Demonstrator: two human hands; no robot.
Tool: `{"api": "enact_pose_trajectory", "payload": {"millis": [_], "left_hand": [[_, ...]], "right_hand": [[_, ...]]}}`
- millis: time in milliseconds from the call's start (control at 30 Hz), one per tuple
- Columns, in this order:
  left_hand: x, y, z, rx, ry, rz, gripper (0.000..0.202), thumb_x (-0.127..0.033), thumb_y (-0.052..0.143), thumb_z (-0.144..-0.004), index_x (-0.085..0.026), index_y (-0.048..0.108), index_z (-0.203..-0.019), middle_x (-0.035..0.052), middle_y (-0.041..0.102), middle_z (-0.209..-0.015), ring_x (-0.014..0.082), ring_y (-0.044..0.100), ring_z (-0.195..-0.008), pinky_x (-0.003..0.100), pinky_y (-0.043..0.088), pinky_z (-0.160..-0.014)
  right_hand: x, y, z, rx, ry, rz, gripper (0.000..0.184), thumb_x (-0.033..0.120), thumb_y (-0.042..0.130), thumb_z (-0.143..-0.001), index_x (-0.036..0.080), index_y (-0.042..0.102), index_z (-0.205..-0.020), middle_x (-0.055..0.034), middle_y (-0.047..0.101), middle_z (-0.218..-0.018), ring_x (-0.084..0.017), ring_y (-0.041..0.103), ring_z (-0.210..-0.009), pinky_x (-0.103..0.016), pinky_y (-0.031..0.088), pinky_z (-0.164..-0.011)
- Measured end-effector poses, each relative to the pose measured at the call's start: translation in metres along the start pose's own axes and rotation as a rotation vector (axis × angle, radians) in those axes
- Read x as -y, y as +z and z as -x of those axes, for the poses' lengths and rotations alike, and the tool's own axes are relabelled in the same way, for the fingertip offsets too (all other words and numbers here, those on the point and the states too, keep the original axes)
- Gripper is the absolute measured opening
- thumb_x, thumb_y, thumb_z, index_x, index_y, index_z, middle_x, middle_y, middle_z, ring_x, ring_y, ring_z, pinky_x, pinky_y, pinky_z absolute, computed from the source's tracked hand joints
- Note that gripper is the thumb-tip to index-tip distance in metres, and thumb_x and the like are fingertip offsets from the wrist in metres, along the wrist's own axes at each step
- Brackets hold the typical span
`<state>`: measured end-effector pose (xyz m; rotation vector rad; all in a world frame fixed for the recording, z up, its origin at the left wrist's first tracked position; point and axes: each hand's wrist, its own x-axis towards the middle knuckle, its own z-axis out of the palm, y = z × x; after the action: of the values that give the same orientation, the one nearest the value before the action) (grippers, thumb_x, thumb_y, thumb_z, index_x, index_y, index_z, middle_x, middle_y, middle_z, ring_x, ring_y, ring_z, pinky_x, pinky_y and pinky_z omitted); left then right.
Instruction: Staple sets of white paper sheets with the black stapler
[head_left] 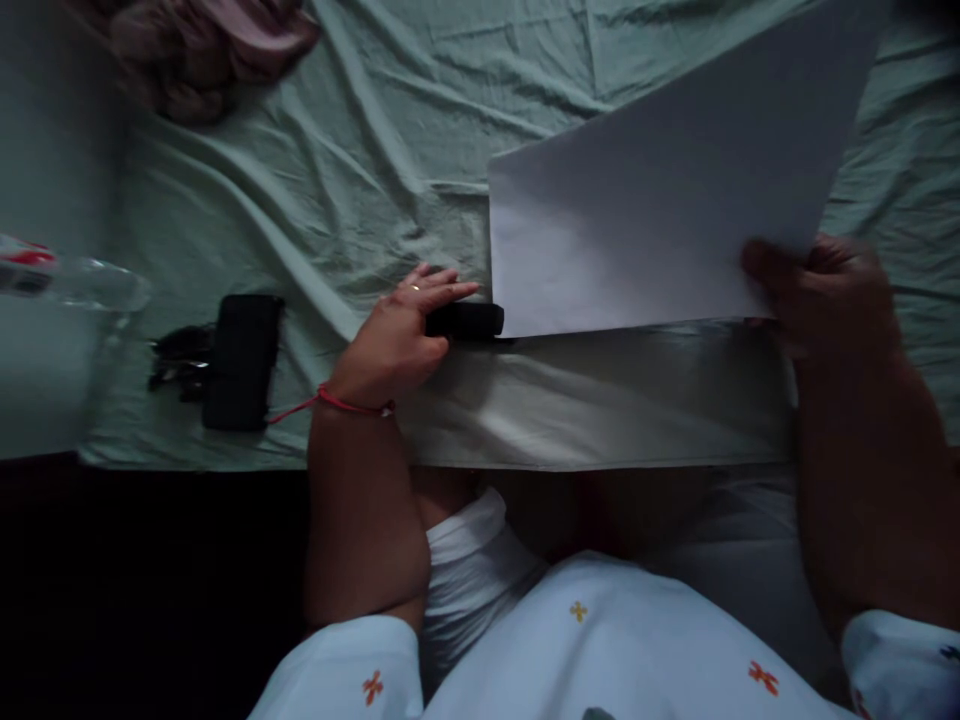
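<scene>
A large white sheet of paper (660, 200) is lifted and folded up over a green bedsheet (360, 150). Its lower part (600, 400) lies flat near the bed's edge. My right hand (817, 290) pinches the sheet's right edge, fingers closed on it. My left hand (409, 330) rests at the left end of the fold, fingers stretched flat over a small black object (469, 320) lying on the crease. A red thread circles my left wrist.
A black pouch (240, 360) with keys (176, 362) lies left of my left hand. A clear plastic bottle (67, 285) lies at the far left. Pinkish cloth (210, 50) is bunched at the top left. The bed's edge runs just below the paper.
</scene>
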<state>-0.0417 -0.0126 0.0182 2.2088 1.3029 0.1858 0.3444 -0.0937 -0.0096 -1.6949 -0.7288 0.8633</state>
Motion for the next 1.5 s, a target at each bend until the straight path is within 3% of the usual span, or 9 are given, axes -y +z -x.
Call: {"api": "enact_pose_trajectory", "payload": {"millis": [133,233,300,400,467,733,1033,1267,1500], "left_hand": [[-0.003,-0.003,0.001,-0.157,-0.010,0.083,0.069,0.001,0.052,-0.066,-0.026,0.074,-0.125,0.0026,0.059,-0.156,0.0290,0.040,-0.156,0.051,0.029,-0.133],[-0.018,0.003,-0.004,-0.453,-0.017,0.132,0.039,-0.010,0.055,-0.088,-0.029,0.073,-0.117,-0.0006,0.065,-0.149,0.0220,0.045,-0.153,0.044,0.028,-0.133],[-0.030,0.011,-0.011,-0.540,-0.053,0.092,0.026,-0.026,0.053,-0.101,-0.028,0.069,-0.121,0.0006,0.062,-0.152,0.0229,0.038,-0.157,0.051,0.017,-0.135],[-0.040,0.027,-0.023,-0.513,-0.118,-0.008,0.031,-0.038,0.048,-0.105,-0.026,0.068,-0.127,0.0025,0.059,-0.156,0.0263,0.025,-0.162,0.061,-0.008,-0.132],[-0.039,0.035,-0.029,-0.464,-0.151,-0.044,0.035,-0.041,0.045,-0.106,-0.027,0.069,-0.127,0.0039,0.060,-0.155,0.0263,0.025,-0.162,0.062,-0.013,-0.130],[-0.035,0.041,-0.029,-0.364,-0.265,-0.103,0.044,-0.044,0.038,-0.106,-0.030,0.068,-0.134,0.0067,0.060,-0.156,0.0276,0.028,-0.161,0.062,-0.006,-0.131],[-0.052,0.045,-0.030,-0.261,-0.339,-0.277,0.049,-0.034,0.035,-0.106,-0.023,0.060,-0.146,0.0112,0.051,-0.163,0.0291,0.025,-0.162,0.068,-0.001,-0.130],[-0.040,0.059,-0.036,-0.398,-0.235,-0.099,0.038,-0.031,0.050,-0.100,-0.029,0.068,-0.134,0.0100,0.057,-0.158,0.0328,0.030,-0.160,0.068,-0.008,-0.128],[-0.035,0.054,-0.036,-0.514,-0.237,0.045,0.030,-0.039,0.047,-0.102,-0.029,0.072,-0.115,0.0078,0.071,-0.140,0.0303,0.037,-0.157,0.061,-0.001,-0.133]], "right_hand": [[-0.003,-0.002,-0.002,0.005,0.000,-0.023,0.073,0.071,0.095,-0.030,0.017,0.062,-0.066,0.0043,0.050,-0.054,-0.005,0.043,-0.040,-0.019,0.030,-0.029],[-0.003,-0.001,-0.001,0.031,0.014,-0.030,0.073,0.070,0.096,-0.029,0.017,0.062,-0.067,0.0036,0.050,-0.056,-0.006,0.042,-0.041,-0.020,0.028,-0.028],[-0.004,-0.002,0.000,0.033,0.024,-0.014,0.070,0.068,0.097,-0.032,0.018,0.063,-0.067,0.0035,0.049,-0.057,-0.006,0.041,-0.042,-0.021,0.028,-0.029],[-0.006,-0.003,0.001,0.012,0.024,0.006,0.066,0.066,0.097,-0.037,0.018,0.063,-0.066,0.0030,0.050,-0.056,-0.006,0.041,-0.042,-0.020,0.029,-0.030],[-0.009,-0.005,0.001,0.003,0.019,0.010,0.064,0.065,0.098,-0.038,0.018,0.063,-0.066,0.0027,0.050,-0.056,-0.007,0.042,-0.042,-0.020,0.029,-0.030],[-0.003,-0.001,0.004,-0.016,0.050,-0.008,0.048,0.050,0.097,-0.052,0.017,0.064,-0.064,0.0020,0.051,-0.055,-0.007,0.042,-0.040,-0.021,0.029,-0.029],[0.001,0.003,0.007,0.004,0.072,-0.018,0.047,0.047,0.097,-0.055,0.018,0.061,-0.062,0.0046,0.049,-0.053,-0.005,0.042,-0.041,-0.019,0.029,-0.030],[-0.006,0.000,0.001,-0.031,0.045,-0.035,0.026,0.027,0.089,-0.070,0.016,0.066,-0.067,0.0038,0.055,-0.060,-0.003,0.044,-0.051,-0.017,0.031,-0.041],[-0.007,0.001,0.005,0.006,-0.033,-0.040,0.035,0.040,0.094,-0.063,0.016,0.068,-0.068,0.0029,0.056,-0.064,-0.004,0.043,-0.056,-0.017,0.031,-0.045]]}}
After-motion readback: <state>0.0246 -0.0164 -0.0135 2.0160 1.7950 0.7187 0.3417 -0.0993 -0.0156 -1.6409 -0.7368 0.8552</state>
